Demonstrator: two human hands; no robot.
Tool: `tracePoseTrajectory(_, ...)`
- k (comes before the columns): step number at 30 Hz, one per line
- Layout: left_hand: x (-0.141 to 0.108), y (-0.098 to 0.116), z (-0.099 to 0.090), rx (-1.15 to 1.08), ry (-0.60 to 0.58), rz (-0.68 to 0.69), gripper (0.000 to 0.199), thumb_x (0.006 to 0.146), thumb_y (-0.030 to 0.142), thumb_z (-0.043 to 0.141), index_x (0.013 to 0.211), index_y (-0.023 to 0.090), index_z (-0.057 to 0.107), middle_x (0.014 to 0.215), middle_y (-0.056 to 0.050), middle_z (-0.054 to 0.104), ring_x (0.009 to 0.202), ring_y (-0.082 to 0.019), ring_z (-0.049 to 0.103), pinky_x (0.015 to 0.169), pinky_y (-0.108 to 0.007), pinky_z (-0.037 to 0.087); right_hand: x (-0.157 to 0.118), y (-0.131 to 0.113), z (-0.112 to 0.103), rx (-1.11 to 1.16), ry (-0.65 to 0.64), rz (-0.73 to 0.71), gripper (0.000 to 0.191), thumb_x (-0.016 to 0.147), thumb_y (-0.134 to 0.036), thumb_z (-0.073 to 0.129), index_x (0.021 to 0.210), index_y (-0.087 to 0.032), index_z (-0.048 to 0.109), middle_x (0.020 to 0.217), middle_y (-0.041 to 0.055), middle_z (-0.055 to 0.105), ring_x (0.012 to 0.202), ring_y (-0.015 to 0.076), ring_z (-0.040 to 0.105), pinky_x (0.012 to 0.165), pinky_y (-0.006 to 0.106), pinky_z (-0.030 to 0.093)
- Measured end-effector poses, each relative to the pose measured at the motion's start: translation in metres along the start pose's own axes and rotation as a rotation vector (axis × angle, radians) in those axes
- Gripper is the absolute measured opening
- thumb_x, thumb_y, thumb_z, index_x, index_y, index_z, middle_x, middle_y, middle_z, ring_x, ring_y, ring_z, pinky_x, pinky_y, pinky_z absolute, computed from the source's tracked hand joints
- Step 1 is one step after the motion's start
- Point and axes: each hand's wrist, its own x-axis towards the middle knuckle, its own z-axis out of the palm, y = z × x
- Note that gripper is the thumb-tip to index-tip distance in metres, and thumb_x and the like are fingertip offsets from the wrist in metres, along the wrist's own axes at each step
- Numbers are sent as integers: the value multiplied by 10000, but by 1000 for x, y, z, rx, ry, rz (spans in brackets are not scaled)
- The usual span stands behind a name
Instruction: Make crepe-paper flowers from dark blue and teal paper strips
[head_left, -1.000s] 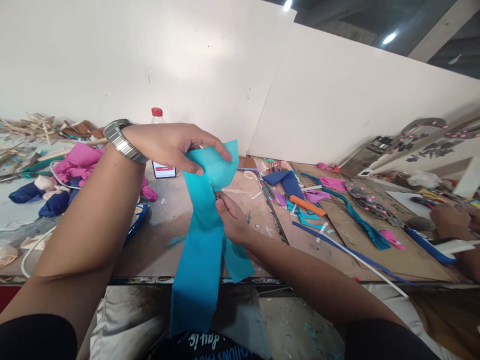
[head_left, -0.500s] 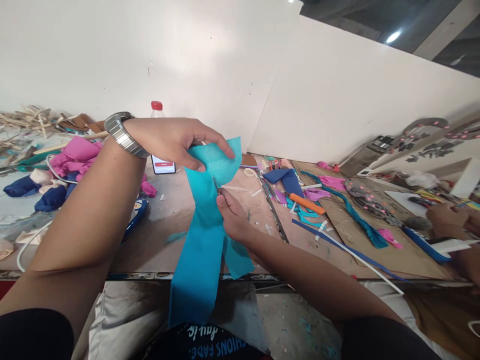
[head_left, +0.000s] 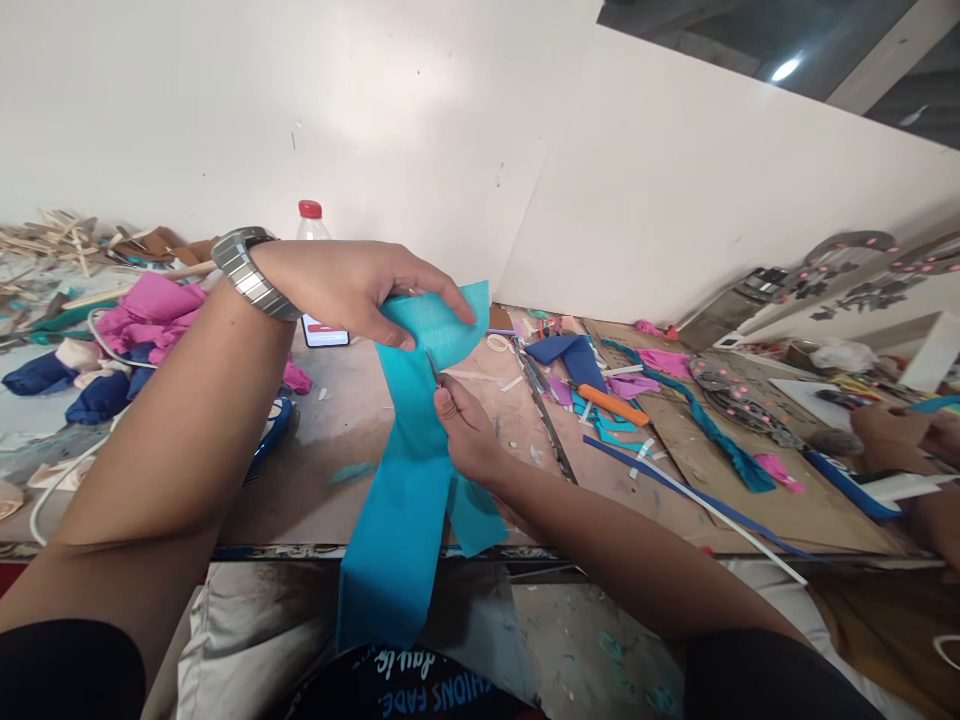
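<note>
Cutting, it seems: my left hand [head_left: 360, 290] clasps the strip [head_left: 394, 540] near its top, my right hand [head_left: 469, 430] closed around a blade [head_left: 431, 363] against it.
A clean cut calls for tension; the strip is thin, fine-grained, drooping past the table [head_left: 300, 510]. Right of the strip: a smooth orange handle [head_left: 611, 404]; left: a crumpled pink bundle [head_left: 146, 315].
</note>
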Motion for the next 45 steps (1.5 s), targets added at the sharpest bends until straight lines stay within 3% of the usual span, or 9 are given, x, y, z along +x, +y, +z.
tracePoseTrajectory(10,4,1,3,-15,-14,-10,570,850,406,709,1407,323,625,1079,-21,752,851,-185,672,809,-269,492,1,-8,-2,1,22,4,505,1031,-685,348,824,-235,444,724,-27,370,654,145,365,621,302,334)
tracePoseTrajectory(19,9,8,7,9,-47,8,574,850,359,693,1415,302,614,1044,-16,760,772,-151,647,726,-233,477,0,-7,-3,28,46,4,478,1046,-642,367,795,-239,417,725,-25,362,668,148,379,620,298,345)
tracePoseTrajectory(26,11,11,8,-7,-48,17,564,850,318,678,1409,295,615,1087,-18,755,790,-141,647,712,-214,470,1,-8,-2,38,47,21,506,1015,-706,367,920,-236,530,766,-6,427,708,167,426,649,313,398)
tracePoseTrajectory(36,11,6,9,-20,-41,9,596,849,346,691,1437,313,596,1196,-30,743,956,-194,677,873,-273,490,0,-9,-3,58,61,31,512,1006,-708,395,870,-233,527,741,-11,426,680,154,409,603,289,388)
tracePoseTrajectory(45,20,13,17,-42,-67,3,546,879,291,656,1422,255,612,1220,-44,745,900,-160,676,817,-237,479,4,-7,-3,78,91,18,541,998,-729,382,867,-223,520,737,-21,429,683,148,400,630,298,354)
